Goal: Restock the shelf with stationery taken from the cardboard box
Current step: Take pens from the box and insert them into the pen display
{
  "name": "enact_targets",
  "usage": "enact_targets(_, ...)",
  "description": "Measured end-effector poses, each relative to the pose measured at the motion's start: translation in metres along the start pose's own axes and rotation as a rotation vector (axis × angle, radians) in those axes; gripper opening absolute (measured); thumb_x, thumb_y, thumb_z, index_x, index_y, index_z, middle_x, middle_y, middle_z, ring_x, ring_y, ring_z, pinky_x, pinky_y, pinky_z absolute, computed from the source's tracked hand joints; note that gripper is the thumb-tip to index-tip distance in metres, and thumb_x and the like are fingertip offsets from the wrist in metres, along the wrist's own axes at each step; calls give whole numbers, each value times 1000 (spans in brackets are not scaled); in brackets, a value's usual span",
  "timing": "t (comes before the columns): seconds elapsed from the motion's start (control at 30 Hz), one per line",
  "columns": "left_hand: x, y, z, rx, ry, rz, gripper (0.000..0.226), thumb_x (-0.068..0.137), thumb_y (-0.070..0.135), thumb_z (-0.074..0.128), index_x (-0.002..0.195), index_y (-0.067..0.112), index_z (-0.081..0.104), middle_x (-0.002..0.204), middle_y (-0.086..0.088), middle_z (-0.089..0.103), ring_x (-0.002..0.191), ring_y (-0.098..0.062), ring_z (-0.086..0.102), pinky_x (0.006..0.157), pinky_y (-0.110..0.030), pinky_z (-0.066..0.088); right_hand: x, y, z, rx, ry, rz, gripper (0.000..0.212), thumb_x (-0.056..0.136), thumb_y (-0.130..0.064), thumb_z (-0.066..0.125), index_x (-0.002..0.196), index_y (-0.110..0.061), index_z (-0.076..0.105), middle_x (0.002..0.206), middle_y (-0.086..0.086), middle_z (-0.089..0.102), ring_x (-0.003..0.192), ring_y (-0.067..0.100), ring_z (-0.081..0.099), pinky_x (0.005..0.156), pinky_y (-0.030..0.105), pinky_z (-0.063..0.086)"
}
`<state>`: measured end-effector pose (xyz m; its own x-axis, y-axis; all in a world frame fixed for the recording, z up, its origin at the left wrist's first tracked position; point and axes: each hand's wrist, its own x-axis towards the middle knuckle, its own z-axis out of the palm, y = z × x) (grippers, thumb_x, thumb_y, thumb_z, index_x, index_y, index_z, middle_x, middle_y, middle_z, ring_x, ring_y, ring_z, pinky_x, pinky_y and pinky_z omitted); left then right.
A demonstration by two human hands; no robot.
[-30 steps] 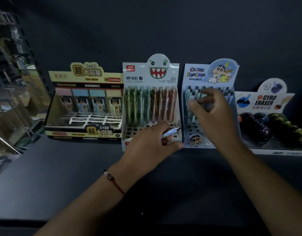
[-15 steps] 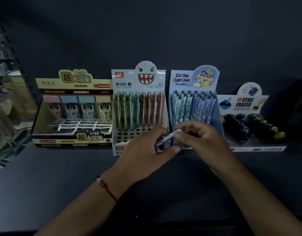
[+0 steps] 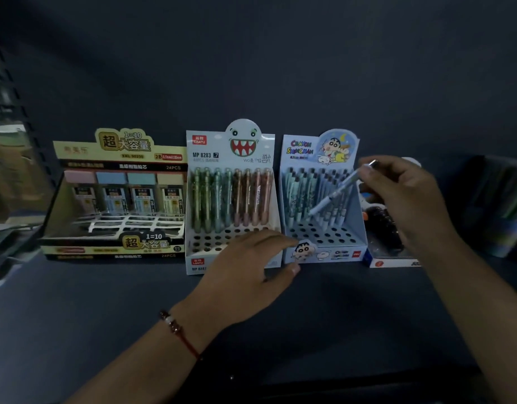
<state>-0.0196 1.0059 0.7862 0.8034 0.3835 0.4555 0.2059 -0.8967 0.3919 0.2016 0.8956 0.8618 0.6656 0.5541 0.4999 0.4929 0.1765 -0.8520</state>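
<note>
Dark shelf with four display boxes in a row along its back.

Right hand pinches a pale blue pen near its top, tilted, tip down over the cartoon pen box, just in front of the pens standing at the back; rows of open holes lie nearer that box's front edge. Left hand holds nothing, fingers loosely spread at that box's front left corner, overlapping the monster pen box beside it. Further left stands the lead refill box; to the right, an eraser box, partly hidden.
</note>
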Motion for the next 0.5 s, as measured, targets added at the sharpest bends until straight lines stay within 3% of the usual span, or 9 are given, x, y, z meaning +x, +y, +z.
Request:
enact_targets(0.23, 2, 0, 4, 123, -103, 54, 53, 98, 52, 43, 149, 42, 32, 156, 21, 26, 141, 3, 14, 100, 0, -12, 15, 18, 21, -273, -108, -146, 13, 91, -27, 68, 103, -30, 71, 92, 2, 72, 85, 17, 66, 76, 37, 56)
enact_targets(0.5, 4, -6, 9, 158, -162, 28, 56, 98, 57, 40, 150, 43, 27, 159, 21, 18, 144, 2, 6, 95, 1, -19, 27, 30, 32, -348, -205, -182, 16, 91, -28, 69, 105, -22, 71, 89, -13, 68, 83, -1, 63, 74, 14, 49)
